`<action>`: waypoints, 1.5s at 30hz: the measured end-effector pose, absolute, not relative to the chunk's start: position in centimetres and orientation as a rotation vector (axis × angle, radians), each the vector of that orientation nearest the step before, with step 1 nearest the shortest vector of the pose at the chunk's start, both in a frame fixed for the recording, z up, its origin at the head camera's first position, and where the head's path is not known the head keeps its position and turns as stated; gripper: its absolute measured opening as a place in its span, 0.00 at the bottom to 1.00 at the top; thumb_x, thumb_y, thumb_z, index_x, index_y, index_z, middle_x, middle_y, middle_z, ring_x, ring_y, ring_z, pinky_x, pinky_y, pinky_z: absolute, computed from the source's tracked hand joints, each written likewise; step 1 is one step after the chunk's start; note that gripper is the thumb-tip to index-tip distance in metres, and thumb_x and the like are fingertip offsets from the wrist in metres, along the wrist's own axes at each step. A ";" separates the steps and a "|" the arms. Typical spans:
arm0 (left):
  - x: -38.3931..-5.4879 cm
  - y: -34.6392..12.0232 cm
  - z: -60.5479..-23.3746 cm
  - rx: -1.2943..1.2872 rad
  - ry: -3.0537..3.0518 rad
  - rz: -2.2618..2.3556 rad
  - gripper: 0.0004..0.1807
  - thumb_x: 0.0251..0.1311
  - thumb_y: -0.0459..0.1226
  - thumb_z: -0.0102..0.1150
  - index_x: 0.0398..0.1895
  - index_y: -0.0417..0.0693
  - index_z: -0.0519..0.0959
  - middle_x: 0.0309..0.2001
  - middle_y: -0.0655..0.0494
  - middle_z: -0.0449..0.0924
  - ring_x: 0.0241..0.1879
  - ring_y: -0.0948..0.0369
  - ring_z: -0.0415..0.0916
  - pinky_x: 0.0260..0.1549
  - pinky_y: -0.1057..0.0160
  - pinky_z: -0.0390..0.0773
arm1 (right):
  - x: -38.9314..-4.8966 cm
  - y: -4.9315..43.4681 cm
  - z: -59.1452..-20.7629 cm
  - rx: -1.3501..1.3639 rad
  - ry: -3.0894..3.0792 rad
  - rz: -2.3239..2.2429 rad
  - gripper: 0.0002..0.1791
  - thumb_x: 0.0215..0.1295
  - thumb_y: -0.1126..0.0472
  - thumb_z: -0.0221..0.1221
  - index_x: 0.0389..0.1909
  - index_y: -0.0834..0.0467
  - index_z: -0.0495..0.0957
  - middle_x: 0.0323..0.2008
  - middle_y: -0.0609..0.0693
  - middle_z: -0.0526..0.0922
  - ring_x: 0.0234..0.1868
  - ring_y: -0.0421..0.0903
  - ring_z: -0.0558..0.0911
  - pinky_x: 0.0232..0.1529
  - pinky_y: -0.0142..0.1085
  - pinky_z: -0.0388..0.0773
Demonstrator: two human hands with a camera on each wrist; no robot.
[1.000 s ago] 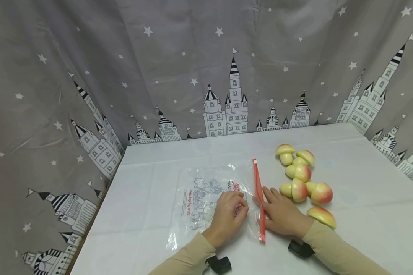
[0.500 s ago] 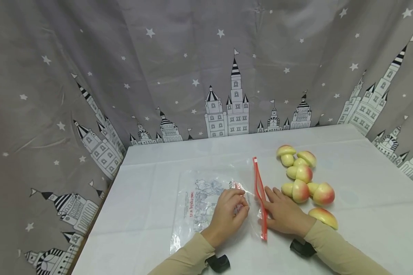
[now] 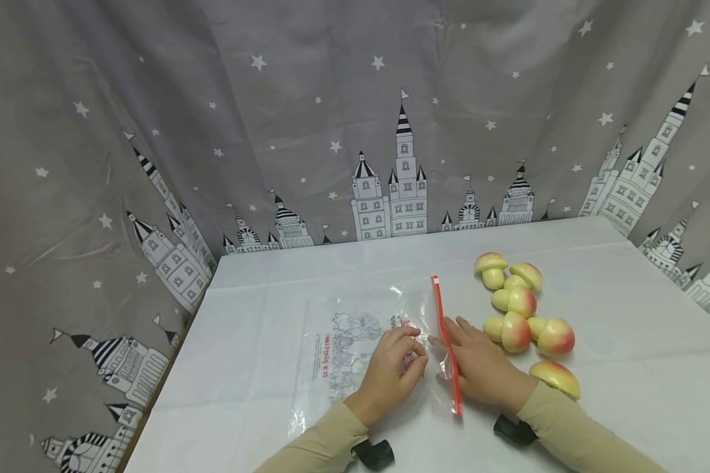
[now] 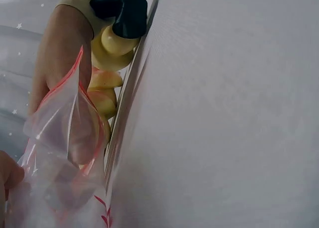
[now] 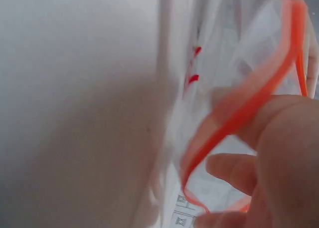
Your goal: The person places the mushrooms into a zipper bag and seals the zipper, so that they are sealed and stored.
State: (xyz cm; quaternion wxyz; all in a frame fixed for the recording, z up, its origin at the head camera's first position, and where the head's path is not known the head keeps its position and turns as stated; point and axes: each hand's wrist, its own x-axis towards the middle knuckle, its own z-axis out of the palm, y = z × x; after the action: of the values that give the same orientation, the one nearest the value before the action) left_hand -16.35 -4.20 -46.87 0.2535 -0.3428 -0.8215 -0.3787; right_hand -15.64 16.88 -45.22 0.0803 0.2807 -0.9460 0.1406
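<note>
Clear plastic bag [image 3: 355,348] lying flat on a white table [image 3: 248,348], its mouth edged by a red zip strip [image 3: 440,309] that faces the toy mushrooms [image 3: 519,301], a cluster of six. Likely hazards: the film is thin and limp, so the mouth could collapse if the fingers leave it; the two layers could cling together, closing the gap. A hard pull on one layer could drag the whole bag across the smooth surface, since little seems to weigh it down, or could stretch the strip. The nearest mushrooms sit just beside the right wrist; a backward sweep of that arm could knock the lowest one, and rounded caps would roll readily.

Left hand [image 3: 388,368]: curled over the bag near the mouth, fingertips drawn toward the thumb so that almost no gap remains; it appears to pinch the upper film, although the exact contact is partly hidden. Right hand [image 3: 479,361]: fingers spread and loosely extended, grasping no mushroom; some pass beyond the strip and show through the film, inside the mouth. In the left wrist view the red edges stand apart around these fingers, forming a pointed opening.
</note>
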 end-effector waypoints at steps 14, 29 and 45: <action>-16.1 -3.8 -47.4 -0.937 -2.264 -1.073 0.06 0.53 0.31 0.66 0.29 0.48 0.78 0.49 0.45 0.85 0.56 0.50 0.79 0.59 0.53 0.77 | -16.1 17.1 -45.9 1.029 -2.876 0.526 0.31 0.66 0.45 0.62 0.68 0.53 0.76 0.65 0.68 0.76 0.65 0.68 0.76 0.65 0.63 0.70; -15.8 -4.5 -48.1 -0.902 -2.481 -1.067 0.19 0.55 0.35 0.65 0.52 0.42 0.81 0.59 0.39 0.80 0.63 0.44 0.75 0.64 0.43 0.73 | -15.9 17.3 -45.8 1.202 -2.861 0.429 0.32 0.61 0.51 0.67 0.68 0.47 0.76 0.68 0.69 0.72 0.70 0.67 0.71 0.63 0.63 0.71; -15.9 -4.2 -48.2 -0.817 -2.495 -0.910 0.19 0.50 0.39 0.72 0.47 0.47 0.83 0.48 0.54 0.86 0.53 0.55 0.78 0.59 0.53 0.75 | -16.2 17.6 -46.0 1.263 -2.847 0.523 0.34 0.62 0.52 0.66 0.70 0.49 0.73 0.70 0.71 0.69 0.70 0.70 0.70 0.64 0.66 0.69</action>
State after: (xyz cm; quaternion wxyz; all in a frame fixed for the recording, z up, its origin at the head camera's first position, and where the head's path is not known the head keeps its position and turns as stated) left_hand -15.87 -4.19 -48.21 0.1806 -0.2892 -0.8832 -0.3220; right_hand -16.20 17.58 -46.00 -0.0081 0.3998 -0.9014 0.1658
